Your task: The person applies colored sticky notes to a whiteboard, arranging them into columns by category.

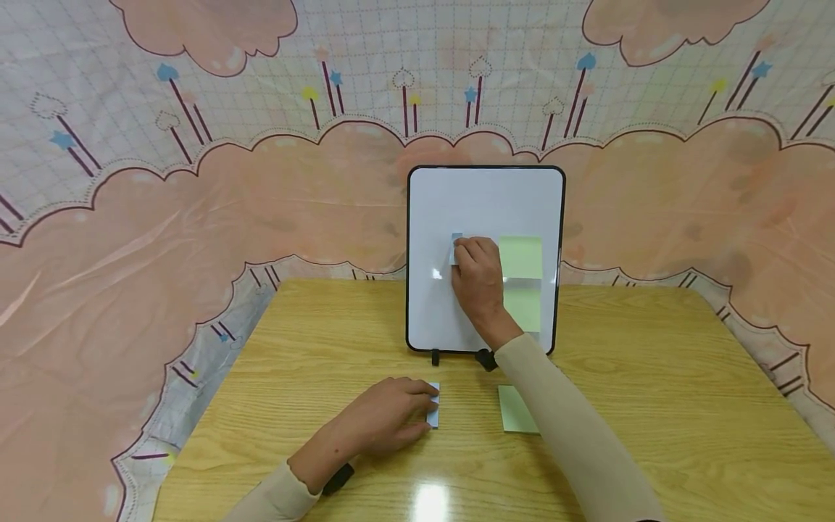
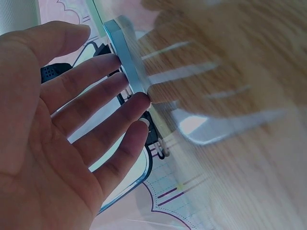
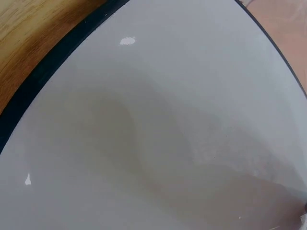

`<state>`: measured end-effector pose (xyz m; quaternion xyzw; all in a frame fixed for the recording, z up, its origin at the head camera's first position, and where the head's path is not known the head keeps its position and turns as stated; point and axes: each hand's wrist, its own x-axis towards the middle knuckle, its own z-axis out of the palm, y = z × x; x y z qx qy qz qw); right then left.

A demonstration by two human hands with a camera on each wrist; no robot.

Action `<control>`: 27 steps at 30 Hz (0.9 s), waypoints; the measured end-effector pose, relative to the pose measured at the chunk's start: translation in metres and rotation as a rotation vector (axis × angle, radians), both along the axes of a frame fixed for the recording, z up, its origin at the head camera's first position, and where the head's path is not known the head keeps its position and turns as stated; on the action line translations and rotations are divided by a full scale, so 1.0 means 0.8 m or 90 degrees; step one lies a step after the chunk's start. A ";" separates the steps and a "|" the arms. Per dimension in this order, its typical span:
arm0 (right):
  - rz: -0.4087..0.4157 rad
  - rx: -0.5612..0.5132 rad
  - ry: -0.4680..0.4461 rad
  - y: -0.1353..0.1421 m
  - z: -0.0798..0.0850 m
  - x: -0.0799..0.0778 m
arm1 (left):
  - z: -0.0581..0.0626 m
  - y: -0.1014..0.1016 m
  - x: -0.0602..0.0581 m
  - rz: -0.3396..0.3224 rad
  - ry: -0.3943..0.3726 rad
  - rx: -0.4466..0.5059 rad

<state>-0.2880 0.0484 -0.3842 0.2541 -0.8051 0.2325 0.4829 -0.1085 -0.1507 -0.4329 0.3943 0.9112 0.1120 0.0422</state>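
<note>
Cloud-patterned fabric [image 1: 313, 210] backed a wooden counter [image 1: 326, 326]; the right hand [image 1: 479, 279] pinched a blue sticky note [image 1: 457, 236] at the whiteboard [image 1: 483, 199], while the left hand [image 1: 388, 417], fingers loosely extended, touched a blue note pad [image 1: 433, 417]. Uneven pressure could have let the note peel.
</note>
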 end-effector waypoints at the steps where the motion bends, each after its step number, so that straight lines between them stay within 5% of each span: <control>1: 0.000 0.000 0.001 0.000 0.000 0.000 | 0.000 0.000 0.000 0.000 0.000 0.000; 27: -0.017 0.015 -0.003 0.008 -0.005 0.004 | 0.003 0.001 0.001 0.009 -0.003 0.002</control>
